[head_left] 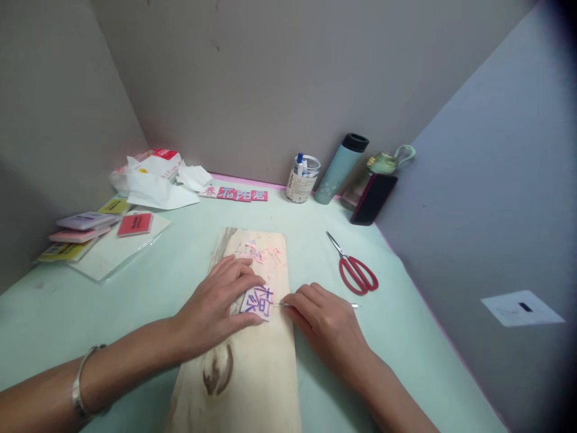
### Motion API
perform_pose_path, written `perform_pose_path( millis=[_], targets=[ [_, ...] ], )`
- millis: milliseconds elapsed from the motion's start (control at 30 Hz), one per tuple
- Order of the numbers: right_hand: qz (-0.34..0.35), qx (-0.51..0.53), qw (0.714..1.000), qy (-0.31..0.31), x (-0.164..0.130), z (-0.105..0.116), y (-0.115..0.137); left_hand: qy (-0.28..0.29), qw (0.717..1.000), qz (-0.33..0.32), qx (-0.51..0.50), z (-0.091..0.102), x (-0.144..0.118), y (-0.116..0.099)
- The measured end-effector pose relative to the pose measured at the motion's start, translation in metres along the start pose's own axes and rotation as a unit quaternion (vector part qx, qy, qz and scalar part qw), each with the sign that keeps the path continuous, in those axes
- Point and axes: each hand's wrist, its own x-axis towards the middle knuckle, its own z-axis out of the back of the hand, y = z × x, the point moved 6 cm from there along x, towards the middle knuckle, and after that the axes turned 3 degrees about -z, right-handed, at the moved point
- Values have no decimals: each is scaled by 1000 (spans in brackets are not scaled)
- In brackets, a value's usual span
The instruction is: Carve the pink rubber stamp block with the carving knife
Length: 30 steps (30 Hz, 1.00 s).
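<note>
A white block with a purple handwritten character (256, 302) lies on a wooden board (259, 379). My left hand (223, 294) is closed about it, thumb at the near edge and fingers at the far edge, pinning it to the wood. In my right hand (322, 316) I pinch a slim craft knife (356, 306), its silvery end sticking out to the right. The thin tip points left and meets the block's right side; whether it cuts in is too small to tell. Pink shavings (265, 254) lie on the board just beyond my left hand.
Red-handled scissors (358, 273) lie right of the board. Behind stand a jar of pens (303, 180), a blue flask (341, 168), a green bottle (383, 162) and a leaning phone (374, 198). Carved red blocks (237, 193), tissues (155, 183) and coloured packs (85, 221) lie leftward.
</note>
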Motion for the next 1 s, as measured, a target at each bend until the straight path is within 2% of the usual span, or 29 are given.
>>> perform_pose_path(
  millis=[1000],
  targets=[
    [16,-30,999,-5,-1,1,6,-6,1000,-6,3,0,1,-1]
  ],
)
